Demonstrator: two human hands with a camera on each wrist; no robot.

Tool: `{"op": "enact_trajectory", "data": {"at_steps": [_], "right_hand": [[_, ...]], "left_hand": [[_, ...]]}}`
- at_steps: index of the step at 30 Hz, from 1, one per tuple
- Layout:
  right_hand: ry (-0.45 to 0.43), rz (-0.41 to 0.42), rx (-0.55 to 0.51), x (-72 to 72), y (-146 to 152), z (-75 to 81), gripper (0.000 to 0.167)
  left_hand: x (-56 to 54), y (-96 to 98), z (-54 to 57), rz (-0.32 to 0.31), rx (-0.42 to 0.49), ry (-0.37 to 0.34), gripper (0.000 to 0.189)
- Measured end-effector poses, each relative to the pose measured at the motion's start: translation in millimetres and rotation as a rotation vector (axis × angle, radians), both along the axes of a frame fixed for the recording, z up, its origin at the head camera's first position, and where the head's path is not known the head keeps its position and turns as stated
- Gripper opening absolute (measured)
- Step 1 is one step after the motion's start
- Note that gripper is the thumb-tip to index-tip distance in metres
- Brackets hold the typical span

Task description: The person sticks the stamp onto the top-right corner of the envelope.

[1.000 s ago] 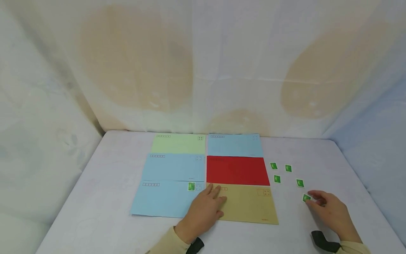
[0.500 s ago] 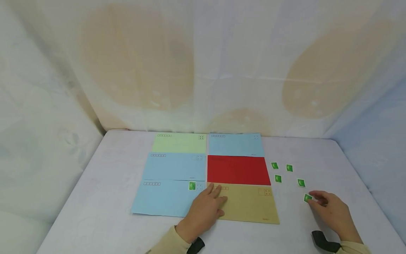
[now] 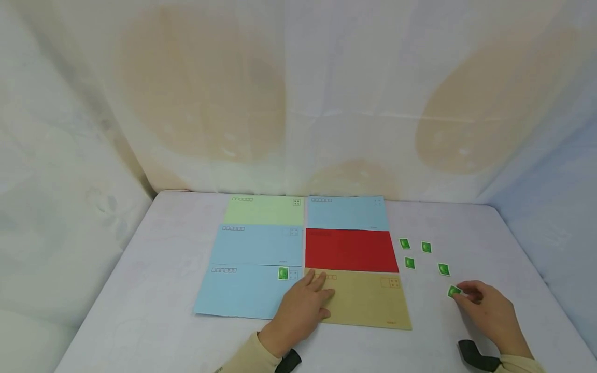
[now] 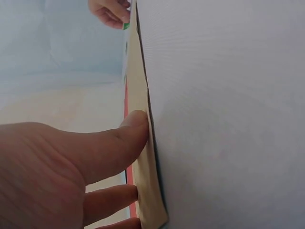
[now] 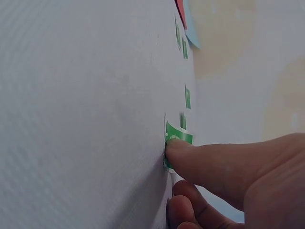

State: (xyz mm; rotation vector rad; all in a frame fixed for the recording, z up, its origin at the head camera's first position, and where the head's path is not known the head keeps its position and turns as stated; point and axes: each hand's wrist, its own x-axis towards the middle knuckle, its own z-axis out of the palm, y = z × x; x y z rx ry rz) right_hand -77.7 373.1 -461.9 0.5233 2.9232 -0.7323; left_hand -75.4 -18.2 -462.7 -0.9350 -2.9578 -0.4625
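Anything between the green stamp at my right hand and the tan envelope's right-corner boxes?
Nothing visible stands in between, just tabletop: your right hand touches the green stamp, and your left hand rests on the opposite end of the tan envelope, away from the boxes.

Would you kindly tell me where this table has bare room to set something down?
On the white table, left of the nearest blue paper envelope; also right of the loose square green stamps, beyond the right hand. Crowded: the centre, with six envelopes and the left hand.
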Motion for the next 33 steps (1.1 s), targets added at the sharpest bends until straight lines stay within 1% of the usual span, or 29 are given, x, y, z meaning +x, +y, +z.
{"op": "enact_trajectory", "data": {"at_steps": [6, 14, 22, 26, 33], "right_hand": [[0.035, -0.031, 0.000, 0.5, -2.7, -2.2, 0.036], [0.078, -0.010, 0.035, 1.9, -3.5, -0.2, 0.026], [0.085, -0.016, 0.029, 2.2, -1.3, -0.1, 0.027], [0.088, -0.017, 0.025, 1.8, -4.4, 6.3, 0.025], [0.117, 0.015, 0.021, 1.3, -11.1, 16.7, 0.026]], "left_hand": [[-0.9, 0.4, -3.2, 0.001, -0.011, 0.001, 0.044], [-1.0, 0.1, -3.0, 0.008, -0.005, -0.017, 0.044], [0.2, -0.9, -1.2, 0.005, 0.014, -0.031, 0.045], [-0.3, -1.0, -1.0, 0.004, 0.012, -0.031, 0.044], [-0.6, -1.1, 0.6, 0.002, 0.003, -0.031, 0.044]]}}
